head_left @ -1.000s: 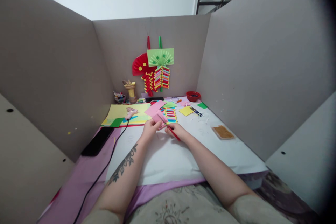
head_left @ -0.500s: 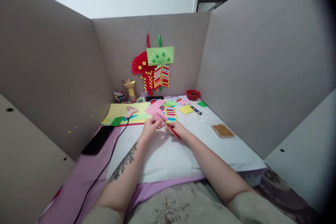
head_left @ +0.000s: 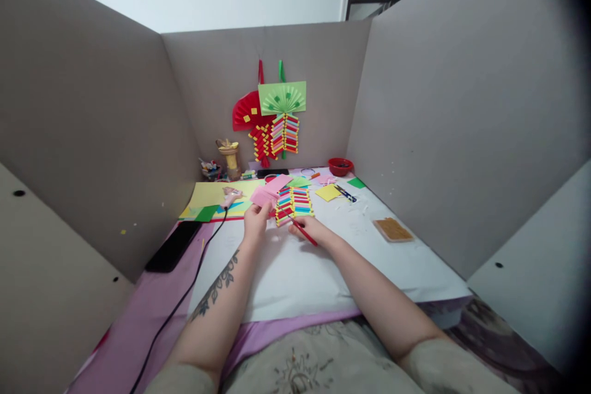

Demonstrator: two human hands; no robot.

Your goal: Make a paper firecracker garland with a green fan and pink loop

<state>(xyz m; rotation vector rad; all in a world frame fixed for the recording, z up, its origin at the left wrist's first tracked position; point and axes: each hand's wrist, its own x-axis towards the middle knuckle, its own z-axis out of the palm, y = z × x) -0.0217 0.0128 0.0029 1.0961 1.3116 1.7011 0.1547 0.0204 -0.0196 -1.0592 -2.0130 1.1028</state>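
While the left hand (head_left: 255, 221) pinches flat pink paper (head_left: 261, 196), the right hand (head_left: 317, 231) grips a slender red tool (head_left: 306, 235).

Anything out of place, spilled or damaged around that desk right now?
Minor litter only: small white scraps lie scattered on the white cover, right of the yellow paper, like stray offcuts, and a yellow speck marks the left wall. I see no spill.

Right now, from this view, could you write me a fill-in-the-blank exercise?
The left hand holds a piece of ____ paper.
The right hand holds a slim tool with a ____ handle.
In front of the red fan hangs a ____ fan.
The red bowl stands to the ____ of both fans.
Missing words: pink; red; green; right.
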